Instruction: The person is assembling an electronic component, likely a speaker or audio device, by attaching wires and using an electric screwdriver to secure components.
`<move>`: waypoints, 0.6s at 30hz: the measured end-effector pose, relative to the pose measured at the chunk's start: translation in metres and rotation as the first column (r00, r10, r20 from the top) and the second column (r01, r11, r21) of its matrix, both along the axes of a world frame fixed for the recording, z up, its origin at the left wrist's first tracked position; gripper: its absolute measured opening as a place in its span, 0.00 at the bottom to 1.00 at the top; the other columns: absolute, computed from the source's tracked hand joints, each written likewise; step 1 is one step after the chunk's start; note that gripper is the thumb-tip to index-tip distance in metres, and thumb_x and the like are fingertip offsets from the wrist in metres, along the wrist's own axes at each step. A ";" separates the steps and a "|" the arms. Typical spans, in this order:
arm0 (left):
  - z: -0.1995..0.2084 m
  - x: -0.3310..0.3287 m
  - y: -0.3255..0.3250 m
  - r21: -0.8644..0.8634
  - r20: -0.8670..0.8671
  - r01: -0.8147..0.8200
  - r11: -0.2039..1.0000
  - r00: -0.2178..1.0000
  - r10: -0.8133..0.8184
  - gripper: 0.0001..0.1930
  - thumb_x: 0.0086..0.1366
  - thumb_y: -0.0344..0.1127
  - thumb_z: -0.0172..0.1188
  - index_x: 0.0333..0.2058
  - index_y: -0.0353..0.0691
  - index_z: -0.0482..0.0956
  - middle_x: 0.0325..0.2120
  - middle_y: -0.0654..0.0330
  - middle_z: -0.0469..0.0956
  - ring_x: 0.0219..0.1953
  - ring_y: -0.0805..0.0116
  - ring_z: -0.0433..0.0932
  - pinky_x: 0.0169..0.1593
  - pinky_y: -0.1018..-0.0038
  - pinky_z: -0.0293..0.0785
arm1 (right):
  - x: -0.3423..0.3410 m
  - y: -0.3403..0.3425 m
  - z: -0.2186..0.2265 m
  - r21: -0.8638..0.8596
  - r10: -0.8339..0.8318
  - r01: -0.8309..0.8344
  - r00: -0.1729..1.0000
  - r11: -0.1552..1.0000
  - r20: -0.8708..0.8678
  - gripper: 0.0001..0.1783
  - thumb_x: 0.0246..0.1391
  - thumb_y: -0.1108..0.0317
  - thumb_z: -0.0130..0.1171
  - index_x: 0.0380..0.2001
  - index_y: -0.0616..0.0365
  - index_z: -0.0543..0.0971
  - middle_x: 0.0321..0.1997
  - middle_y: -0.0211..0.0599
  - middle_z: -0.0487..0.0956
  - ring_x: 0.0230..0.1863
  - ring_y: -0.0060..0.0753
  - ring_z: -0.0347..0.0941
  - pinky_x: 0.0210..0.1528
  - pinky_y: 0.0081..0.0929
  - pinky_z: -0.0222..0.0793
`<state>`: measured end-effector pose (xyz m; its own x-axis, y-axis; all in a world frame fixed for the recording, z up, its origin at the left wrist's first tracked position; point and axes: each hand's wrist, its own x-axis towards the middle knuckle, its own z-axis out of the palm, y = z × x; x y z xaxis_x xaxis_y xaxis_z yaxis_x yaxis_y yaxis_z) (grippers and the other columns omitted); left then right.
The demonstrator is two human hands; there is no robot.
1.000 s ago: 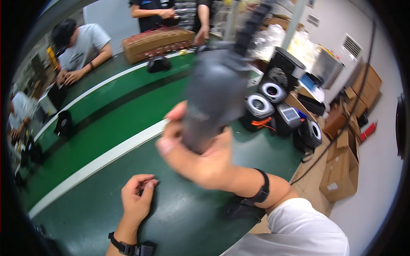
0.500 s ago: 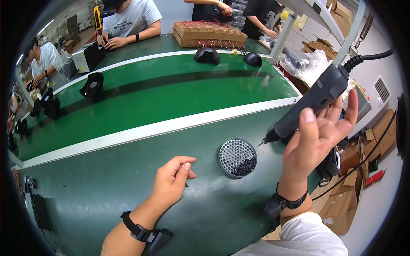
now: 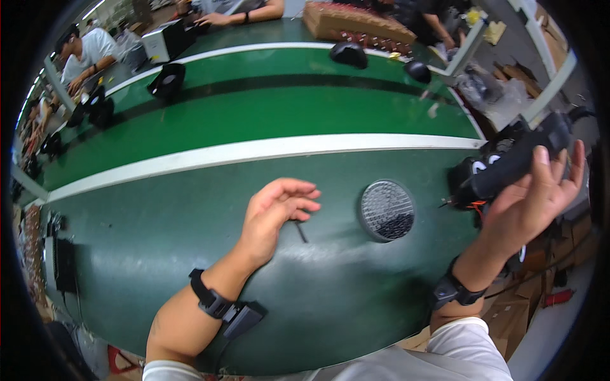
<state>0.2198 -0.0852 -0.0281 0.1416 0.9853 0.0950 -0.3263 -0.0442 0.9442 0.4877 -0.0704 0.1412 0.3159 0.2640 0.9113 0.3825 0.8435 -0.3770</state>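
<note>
My left hand [image 3: 277,213] hovers above the green table, fingers loosely bent and apart, with nothing visible in it. A thin dark strip [image 3: 302,232] lies beneath its fingers. To its right stands a round, clear-rimmed tray [image 3: 387,190] with a grid of holes and small black screws [image 3: 396,226] gathered at its near side. At the right, my right hand [image 3: 530,197] has its fingers spread and palm turned up. A black electric screwdriver [image 3: 518,166] lies against its thumb and fingers, bit toward the tray; the fingers do not wrap round it.
Black housings with orange wires [image 3: 476,204] sit behind the screwdriver. Beyond a white rail [image 3: 273,154] runs a green conveyor belt [image 3: 305,114] carrying black curved shells [image 3: 167,80]. Co-workers sit across it near a cardboard box [image 3: 356,25]. A black device [image 3: 61,263] lies at the left edge.
The view has shifted. My right hand and the screwdriver have moved right, away from the tray, uncovering the wired housings. My left hand's fingers have spread a little.
</note>
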 end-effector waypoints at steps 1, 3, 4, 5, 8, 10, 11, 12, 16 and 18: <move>0.000 -0.005 0.004 -0.033 0.101 0.050 0.998 0.994 -0.046 0.16 0.65 0.30 0.46 0.48 0.30 0.73 0.46 0.48 0.77 0.45 0.62 0.79 0.48 0.70 0.74 | 0.005 0.005 -0.003 0.014 -0.002 0.002 1.000 1.000 0.030 0.30 0.57 0.79 0.54 0.61 0.69 0.58 0.59 0.54 0.67 0.57 0.35 0.69 0.60 0.27 0.65; -0.005 -0.018 0.011 -0.068 0.191 0.080 0.994 0.979 -0.066 0.16 0.67 0.36 0.45 0.45 0.30 0.74 0.44 0.46 0.78 0.45 0.61 0.79 0.47 0.69 0.74 | 0.010 0.014 -0.013 0.003 0.070 -0.070 0.997 0.998 0.034 0.24 0.57 0.79 0.54 0.56 0.74 0.62 0.57 0.52 0.70 0.55 0.36 0.72 0.59 0.28 0.68; -0.007 -0.020 0.011 -0.058 0.275 0.094 0.994 0.959 -0.075 0.19 0.68 0.41 0.43 0.43 0.30 0.74 0.43 0.46 0.78 0.43 0.59 0.79 0.47 0.68 0.74 | 0.019 0.013 -0.011 -0.015 0.124 -0.123 0.992 0.992 0.027 0.23 0.57 0.79 0.54 0.55 0.74 0.63 0.57 0.52 0.70 0.55 0.37 0.73 0.59 0.31 0.70; -0.006 -0.021 0.011 -0.044 0.356 0.109 0.993 0.930 -0.086 0.22 0.69 0.46 0.41 0.41 0.31 0.74 0.42 0.45 0.78 0.42 0.58 0.79 0.47 0.68 0.73 | 0.027 0.012 -0.007 -0.031 0.175 -0.174 0.984 0.984 0.019 0.21 0.58 0.78 0.54 0.53 0.74 0.64 0.57 0.52 0.71 0.54 0.38 0.74 0.59 0.33 0.71; -0.005 -0.013 0.014 -0.089 0.411 0.116 0.989 0.909 -0.070 0.24 0.71 0.50 0.39 0.37 0.33 0.75 0.40 0.45 0.79 0.41 0.58 0.79 0.47 0.67 0.74 | 0.038 0.006 -0.001 -0.091 0.161 -0.156 0.986 0.983 0.049 0.22 0.57 0.80 0.54 0.54 0.74 0.63 0.57 0.53 0.71 0.53 0.39 0.75 0.57 0.35 0.72; -0.005 -0.001 0.020 -0.116 0.409 0.140 0.983 0.909 -0.081 0.24 0.72 0.51 0.42 0.36 0.33 0.75 0.39 0.46 0.79 0.40 0.59 0.78 0.46 0.67 0.74 | 0.037 0.002 -0.005 -0.088 0.068 -0.063 0.996 0.994 0.057 0.24 0.57 0.81 0.54 0.55 0.73 0.61 0.57 0.54 0.71 0.54 0.39 0.74 0.57 0.36 0.73; -0.010 0.001 0.017 -0.122 0.365 0.115 0.986 0.929 -0.063 0.22 0.72 0.50 0.43 0.37 0.34 0.75 0.39 0.47 0.79 0.40 0.59 0.78 0.46 0.67 0.74 | 0.031 0.002 -0.009 -0.094 -0.020 0.026 0.997 0.995 0.069 0.26 0.57 0.82 0.54 0.57 0.72 0.59 0.57 0.54 0.71 0.54 0.40 0.74 0.57 0.37 0.73; -0.012 0.000 0.014 -0.101 0.339 0.119 0.988 0.938 -0.078 0.21 0.72 0.48 0.45 0.37 0.34 0.75 0.38 0.48 0.79 0.40 0.60 0.78 0.46 0.67 0.74 | 0.010 -0.005 -0.005 -0.114 -0.116 0.125 0.989 0.986 0.087 0.31 0.55 0.84 0.55 0.60 0.67 0.56 0.58 0.52 0.70 0.53 0.38 0.74 0.56 0.34 0.73; -0.010 -0.009 -0.002 -0.140 0.233 -0.002 0.990 0.972 0.035 0.11 0.68 0.42 0.52 0.34 0.40 0.72 0.33 0.56 0.78 0.36 0.65 0.79 0.41 0.71 0.76 | -0.008 0.009 -0.024 -0.201 0.146 -0.137 0.989 0.970 0.031 0.42 0.51 0.84 0.57 0.64 0.55 0.48 0.57 0.45 0.70 0.43 0.27 0.76 0.42 0.22 0.74; -0.008 -0.003 -0.005 -0.115 0.197 -0.039 0.993 0.978 0.061 0.11 0.68 0.42 0.53 0.34 0.40 0.71 0.32 0.57 0.77 0.32 0.68 0.77 0.35 0.75 0.75 | -0.005 0.008 -0.019 -0.260 0.152 -0.129 0.986 0.957 0.073 0.38 0.52 0.84 0.58 0.62 0.56 0.51 0.53 0.41 0.72 0.38 0.20 0.75 0.38 0.19 0.73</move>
